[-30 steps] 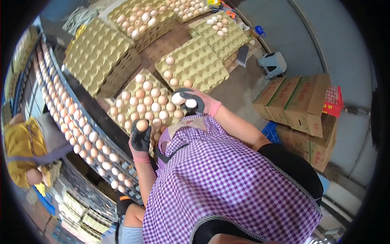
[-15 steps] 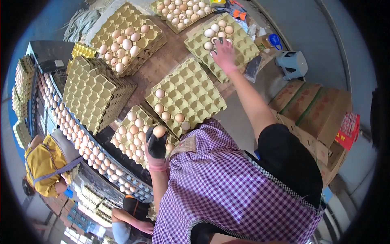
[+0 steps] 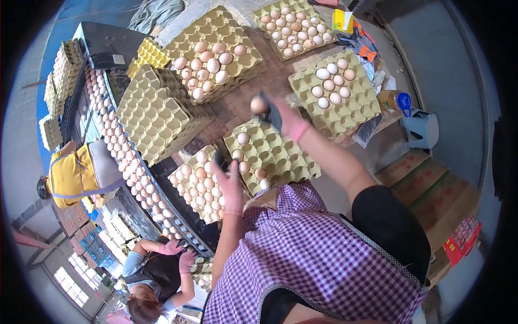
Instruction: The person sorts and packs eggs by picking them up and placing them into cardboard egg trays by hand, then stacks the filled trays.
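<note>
My right hand (image 3: 283, 120), in a pink glove with dark fingers, grips a brown egg (image 3: 258, 105) above the far edge of the middle egg tray (image 3: 286, 154). That tray carries several eggs along its left and near sides. My left hand (image 3: 231, 186), gloved alike, is over the gap between this tray and a fuller egg tray (image 3: 178, 183) at the near left. Its thumb and dark fingers are apart, close to an egg (image 3: 237, 155) in the middle tray, and no egg shows in them. A partly filled tray (image 3: 356, 105) lies at the right.
Stacked empty trays (image 3: 154, 116) stand left, beside a curved conveyor (image 3: 129, 167) lined with eggs. Farther back are a stack topped with eggs (image 3: 237, 32) and another egg tray (image 3: 294, 32). At right are a blue-lidded jar (image 3: 389, 100), a stool (image 3: 421, 129) and cartons (image 3: 426, 189). Co-workers are left.
My right hand has moved left from the right tray and now has an egg. The egg seen in my left hand before no longer shows there. The whole view has shifted.
</note>
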The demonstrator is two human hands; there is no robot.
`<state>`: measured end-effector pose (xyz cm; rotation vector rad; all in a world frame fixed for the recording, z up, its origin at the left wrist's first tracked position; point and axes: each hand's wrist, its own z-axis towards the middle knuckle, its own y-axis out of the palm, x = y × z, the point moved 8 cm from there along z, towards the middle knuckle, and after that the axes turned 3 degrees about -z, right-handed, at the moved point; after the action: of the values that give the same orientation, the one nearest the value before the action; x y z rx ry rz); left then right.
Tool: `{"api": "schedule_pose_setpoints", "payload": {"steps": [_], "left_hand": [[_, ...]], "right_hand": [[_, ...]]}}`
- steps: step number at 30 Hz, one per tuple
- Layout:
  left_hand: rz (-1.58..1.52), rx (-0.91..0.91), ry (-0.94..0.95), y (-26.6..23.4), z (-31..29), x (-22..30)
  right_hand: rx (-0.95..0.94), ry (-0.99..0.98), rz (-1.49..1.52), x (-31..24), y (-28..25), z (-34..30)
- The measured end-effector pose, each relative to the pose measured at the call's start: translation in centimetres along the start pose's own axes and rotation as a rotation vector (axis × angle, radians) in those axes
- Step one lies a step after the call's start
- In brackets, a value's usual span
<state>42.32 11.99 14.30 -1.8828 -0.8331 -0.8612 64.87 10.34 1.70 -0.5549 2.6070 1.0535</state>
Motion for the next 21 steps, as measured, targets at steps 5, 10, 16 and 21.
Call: {"api": "schedule_pose_setpoints", "payload": {"steps": [5, 10, 16, 21], "left_hand": [[-0.058, 0.191, -0.283, -9.7, -6.0, -7.5], [0.365, 0.302, -0.314, -19.9, -22.0, -24.2], [0.575, 0.155, -0.688, -19.6, -25.0, -26.7], [0.578, 0.088, -0.736, -19.5, -24.8, -28.0]], "right_hand": [[0.315, -0.395, -0.024, -13.4, -11.9, 14.1], [0.480, -0.319, -0.153, -17.3, -16.7, 23.4], [0.896, -0.612, -0.554, -28.1, -21.5, 25.3], [0.739, -0.618, -0.395, -33.9, -21.1, 25.4]]}}
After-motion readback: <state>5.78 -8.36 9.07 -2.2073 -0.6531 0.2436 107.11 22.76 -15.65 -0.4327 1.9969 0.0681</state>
